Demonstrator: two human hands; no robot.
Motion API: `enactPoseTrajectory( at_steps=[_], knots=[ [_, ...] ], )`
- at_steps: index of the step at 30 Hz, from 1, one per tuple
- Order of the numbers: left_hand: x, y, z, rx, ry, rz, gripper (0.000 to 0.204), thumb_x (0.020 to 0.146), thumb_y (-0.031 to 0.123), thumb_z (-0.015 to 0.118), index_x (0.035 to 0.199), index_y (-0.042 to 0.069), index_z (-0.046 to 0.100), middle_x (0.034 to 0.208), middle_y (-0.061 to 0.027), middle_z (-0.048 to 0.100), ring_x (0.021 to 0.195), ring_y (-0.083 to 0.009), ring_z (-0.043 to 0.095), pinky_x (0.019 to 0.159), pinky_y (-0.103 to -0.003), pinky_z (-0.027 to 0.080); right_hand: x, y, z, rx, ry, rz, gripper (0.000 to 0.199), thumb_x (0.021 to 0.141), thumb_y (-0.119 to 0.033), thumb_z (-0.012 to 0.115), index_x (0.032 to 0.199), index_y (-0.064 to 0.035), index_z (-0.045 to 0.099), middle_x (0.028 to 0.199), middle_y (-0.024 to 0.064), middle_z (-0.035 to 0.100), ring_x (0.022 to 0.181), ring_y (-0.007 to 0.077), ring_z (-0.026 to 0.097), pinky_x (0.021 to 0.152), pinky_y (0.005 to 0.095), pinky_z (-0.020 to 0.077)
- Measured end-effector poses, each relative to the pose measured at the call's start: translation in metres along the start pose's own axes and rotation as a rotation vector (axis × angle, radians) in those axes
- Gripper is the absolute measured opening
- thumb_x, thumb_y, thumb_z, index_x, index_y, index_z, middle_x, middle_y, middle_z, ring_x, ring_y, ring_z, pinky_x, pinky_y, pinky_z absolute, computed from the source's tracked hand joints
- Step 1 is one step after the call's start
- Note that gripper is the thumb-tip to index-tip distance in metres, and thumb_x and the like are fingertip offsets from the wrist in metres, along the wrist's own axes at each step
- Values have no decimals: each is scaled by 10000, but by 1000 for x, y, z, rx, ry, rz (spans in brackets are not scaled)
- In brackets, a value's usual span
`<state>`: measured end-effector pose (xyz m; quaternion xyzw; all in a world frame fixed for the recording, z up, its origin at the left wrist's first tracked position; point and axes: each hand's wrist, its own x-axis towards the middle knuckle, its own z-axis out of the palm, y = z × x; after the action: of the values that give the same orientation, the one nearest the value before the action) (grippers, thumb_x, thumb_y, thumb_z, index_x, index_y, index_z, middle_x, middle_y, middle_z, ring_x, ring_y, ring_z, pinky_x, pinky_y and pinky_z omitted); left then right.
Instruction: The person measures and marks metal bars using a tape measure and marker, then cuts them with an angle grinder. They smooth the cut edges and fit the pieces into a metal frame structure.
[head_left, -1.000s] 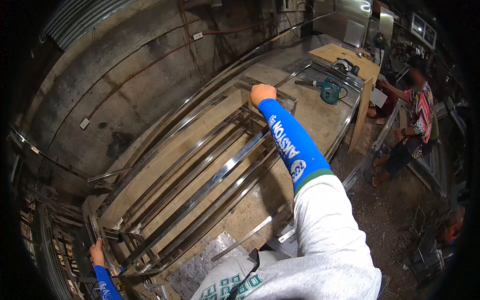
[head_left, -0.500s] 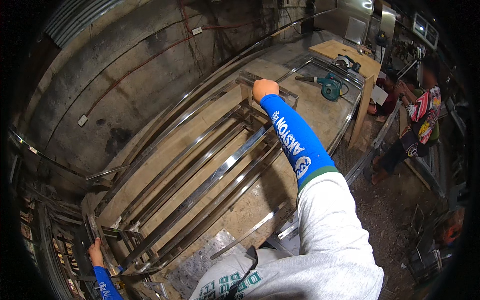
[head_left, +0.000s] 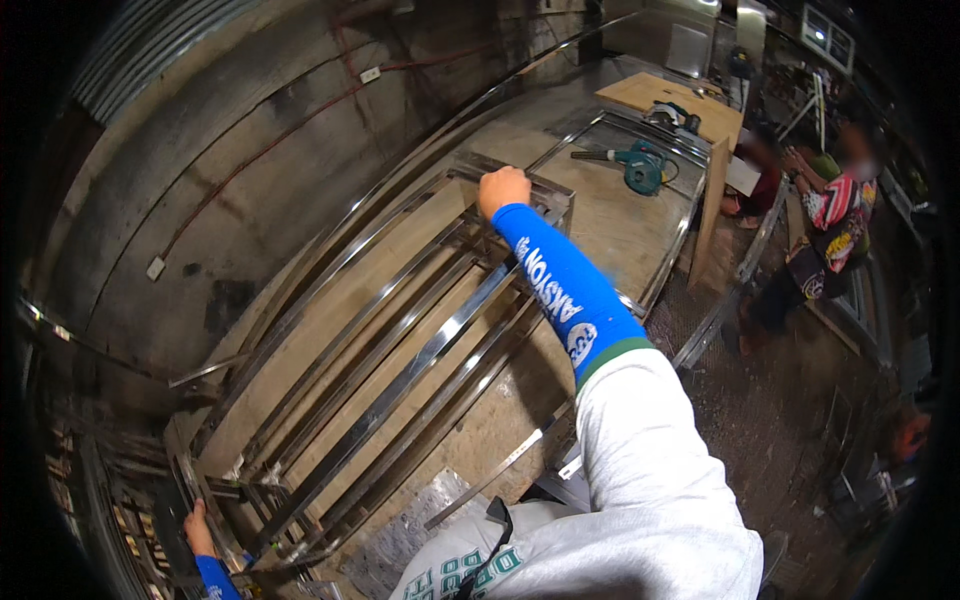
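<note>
Two hands on one long steel frame (head_left: pixel 400 370) lying flat across the worktop (head_left: pixel 610 220): right hand (head_left: pixel 503 190) clenched over the far end bar, left hand (head_left: pixel 197 530) gripping the near end (down at the lower left), teal power tool (head_left: pixel 640 168) beyond.

Teal power tool (head_left: pixel 643 166) on workbench (head_left: pixel 610 215), wooden board (head_left: pixel 668 100), seated people (head_left: pixel 835 235)
</note>
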<state>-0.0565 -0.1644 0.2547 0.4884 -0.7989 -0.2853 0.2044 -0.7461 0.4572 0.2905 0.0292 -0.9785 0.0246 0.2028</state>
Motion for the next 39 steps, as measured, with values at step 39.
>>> enactPoseTrajectory(
  at_steps=[39],
  knots=[
    [13, -39, -10, -273, -129, 1, 615, 1028, 457, 696, 1282, -103, 700, 1358, -167, 701, 1258, -284, 628, 1083, -419, 434, -30, 8, 19, 33, 184, 49, 262, 983, -210, 608, 1116, -93, 801, 1220, 110, 653, 1170, 322, 591, 929, 478, 513]
  ],
)
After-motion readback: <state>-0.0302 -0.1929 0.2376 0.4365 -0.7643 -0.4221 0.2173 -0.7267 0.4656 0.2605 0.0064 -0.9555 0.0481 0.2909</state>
